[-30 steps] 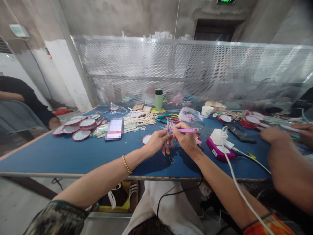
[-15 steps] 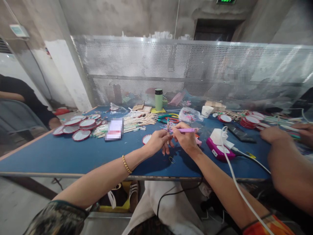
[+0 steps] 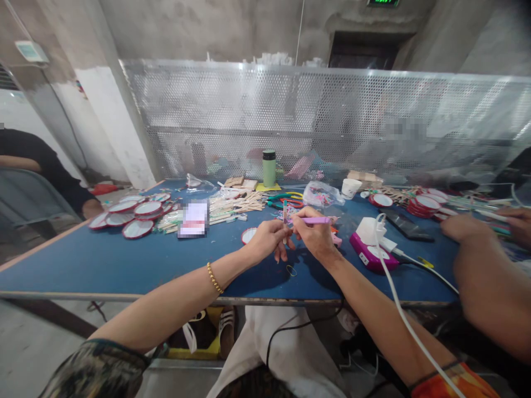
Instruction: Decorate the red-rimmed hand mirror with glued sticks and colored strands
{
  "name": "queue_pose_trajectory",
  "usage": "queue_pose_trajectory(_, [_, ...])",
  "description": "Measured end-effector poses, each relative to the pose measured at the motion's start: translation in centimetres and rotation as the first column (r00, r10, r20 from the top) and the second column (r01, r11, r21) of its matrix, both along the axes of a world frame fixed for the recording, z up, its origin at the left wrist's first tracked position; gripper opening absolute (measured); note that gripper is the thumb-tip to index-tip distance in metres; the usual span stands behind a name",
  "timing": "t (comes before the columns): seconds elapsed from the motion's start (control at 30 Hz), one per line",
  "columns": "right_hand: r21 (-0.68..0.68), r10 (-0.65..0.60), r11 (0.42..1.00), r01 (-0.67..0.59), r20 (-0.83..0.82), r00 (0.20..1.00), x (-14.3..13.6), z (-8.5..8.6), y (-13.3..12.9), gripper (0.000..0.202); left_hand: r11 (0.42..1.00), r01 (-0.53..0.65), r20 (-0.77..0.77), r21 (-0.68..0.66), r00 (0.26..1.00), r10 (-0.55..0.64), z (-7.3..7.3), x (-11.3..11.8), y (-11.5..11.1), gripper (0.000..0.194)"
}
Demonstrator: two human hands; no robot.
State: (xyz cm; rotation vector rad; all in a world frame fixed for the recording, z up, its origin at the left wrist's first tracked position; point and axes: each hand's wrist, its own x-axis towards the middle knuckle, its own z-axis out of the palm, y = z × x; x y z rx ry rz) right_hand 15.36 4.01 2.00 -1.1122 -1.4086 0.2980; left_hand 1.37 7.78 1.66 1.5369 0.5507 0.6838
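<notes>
Over the front middle of the blue table [image 3: 157, 271], my left hand [image 3: 267, 240] pinches a thin upright wooden stick [image 3: 285, 212] with a green upper end. My right hand [image 3: 314, 236] grips a light purple pen-like tool [image 3: 317, 220], lying nearly level, and its fingertips meet the stick beside my left fingers. The tool's tip is hidden by my fingers. A round white disc with a red rim [image 3: 249, 236] lies partly behind my left hand. Below the hands is a small rubber band [image 3: 291, 271].
Red-rimmed discs [image 3: 138, 229] lie at left, near sticks [image 3: 232, 207] and a phone-like object [image 3: 193, 219]. Behind stand a green bottle [image 3: 269, 169], pliers [image 3: 286, 198] and a paper cup [image 3: 350, 188]. At right are a magenta power strip [image 3: 371, 260], a phone [image 3: 406, 225] and a co-worker's arm [image 3: 485, 271].
</notes>
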Motion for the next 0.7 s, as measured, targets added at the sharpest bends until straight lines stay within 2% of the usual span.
queue_pose_trajectory(0.3, [0.001,-0.014,1.000,0.014,-0.010,1.000,-0.08,0.17,-0.18,0.016,1.000,-0.006,-0.004,0.001,1.000,0.006,-0.04,0.04,0.08,0.026])
queue_pose_trajectory(0.53, [-0.011,-0.008,1.000,0.008,-0.010,1.000,-0.07,0.14,-0.16,0.017,1.000,-0.015,-0.025,0.010,1.000,0.016,0.18,0.03,-0.11,0.017])
queue_pose_trajectory(0.7, [-0.013,-0.010,1.000,0.010,-0.015,1.000,-0.08,0.20,-0.18,0.016,1.000,-0.011,-0.021,0.009,1.000,0.011,0.18,0.03,-0.03,0.022])
